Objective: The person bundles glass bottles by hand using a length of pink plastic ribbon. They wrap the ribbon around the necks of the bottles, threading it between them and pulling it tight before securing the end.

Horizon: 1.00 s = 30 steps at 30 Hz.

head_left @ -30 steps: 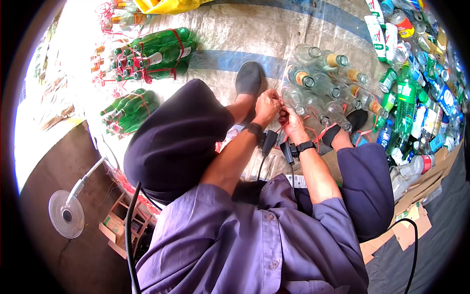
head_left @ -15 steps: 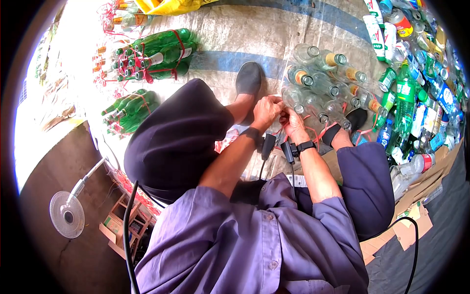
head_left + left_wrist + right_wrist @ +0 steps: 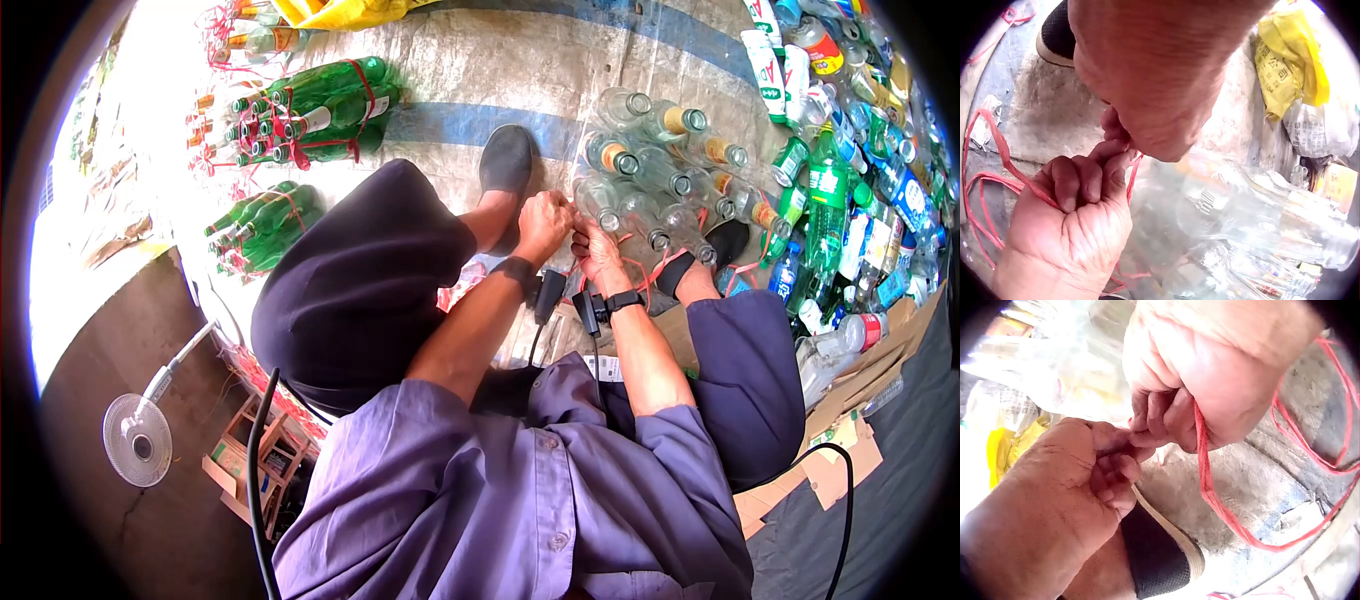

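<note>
In the head view my left hand (image 3: 543, 226) and right hand (image 3: 598, 252) meet fingertip to fingertip, beside a group of clear glass bottles (image 3: 650, 170) lying on the ground sheet. Red plastic string (image 3: 1210, 490) runs out of the curled fingers of my right hand (image 3: 1191, 394) and hangs in a loop. The fingertips of my left hand (image 3: 1094, 469) pinch at the same spot, where a short red strand shows; the exact contact is hidden between the fingers. Close behind the hands in the left wrist view lies a clear glass bottle (image 3: 1241, 200).
Tied bundles of green bottles (image 3: 330, 100) lie at left. A heap of plastic bottles and cans (image 3: 840, 190) fills the right side. A black shoe (image 3: 508, 160) stands just beyond the left hand. A fan (image 3: 137, 440) and a yellow bag (image 3: 350, 12) are farther off.
Both hands stay together in the same place, with only small shifts of the fingers and left wrist. The bottles have not moved.
</note>
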### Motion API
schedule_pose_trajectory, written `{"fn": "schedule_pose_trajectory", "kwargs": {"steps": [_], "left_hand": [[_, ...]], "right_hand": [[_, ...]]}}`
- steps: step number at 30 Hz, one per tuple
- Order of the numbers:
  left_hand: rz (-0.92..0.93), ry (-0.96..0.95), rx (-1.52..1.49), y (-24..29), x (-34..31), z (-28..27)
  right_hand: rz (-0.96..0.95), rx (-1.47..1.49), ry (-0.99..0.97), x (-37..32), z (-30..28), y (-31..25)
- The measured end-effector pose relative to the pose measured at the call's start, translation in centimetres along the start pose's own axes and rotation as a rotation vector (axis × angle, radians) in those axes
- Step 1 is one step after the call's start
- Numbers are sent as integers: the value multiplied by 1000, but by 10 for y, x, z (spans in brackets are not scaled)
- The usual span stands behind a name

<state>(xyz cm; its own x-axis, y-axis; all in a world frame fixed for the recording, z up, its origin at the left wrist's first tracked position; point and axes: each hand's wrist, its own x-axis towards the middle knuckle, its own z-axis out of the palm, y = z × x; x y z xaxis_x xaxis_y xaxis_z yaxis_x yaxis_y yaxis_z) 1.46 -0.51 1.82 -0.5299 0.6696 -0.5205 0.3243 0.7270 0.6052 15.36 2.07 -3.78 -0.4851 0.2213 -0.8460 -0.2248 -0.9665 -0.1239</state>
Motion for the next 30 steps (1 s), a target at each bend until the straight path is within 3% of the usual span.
{"fn": "schedule_pose_trajectory", "kwargs": {"steps": [5,12,14,15,17,18,19,21,30], "left_hand": [[-41,-5,4,0,4,-1],[-48,75,-47,-12,19,16],[-300,36,-381,-9,21,12],[-303,31,-382,-19,29,21],[-55,80,-486,-50,41,45],[-188,-9,-638,-25,35,24],[-192,-13,-639,-18,31,18],[-312,-56,-957,-14,27,15],[-291,-115,-890,-24,36,13]], "right_hand": [[-32,-194,168,-23,26,-10],[-62,-269,277,-18,9,-12],[-86,-257,343,-17,-5,-8],[-84,-257,349,-17,-6,-9],[-109,-271,353,-21,-7,-10],[-105,-270,362,-23,-6,-10],[-115,-297,391,-24,-4,-11],[-125,-322,422,-23,-7,-9],[-290,-684,457,-11,-23,-1]]}}
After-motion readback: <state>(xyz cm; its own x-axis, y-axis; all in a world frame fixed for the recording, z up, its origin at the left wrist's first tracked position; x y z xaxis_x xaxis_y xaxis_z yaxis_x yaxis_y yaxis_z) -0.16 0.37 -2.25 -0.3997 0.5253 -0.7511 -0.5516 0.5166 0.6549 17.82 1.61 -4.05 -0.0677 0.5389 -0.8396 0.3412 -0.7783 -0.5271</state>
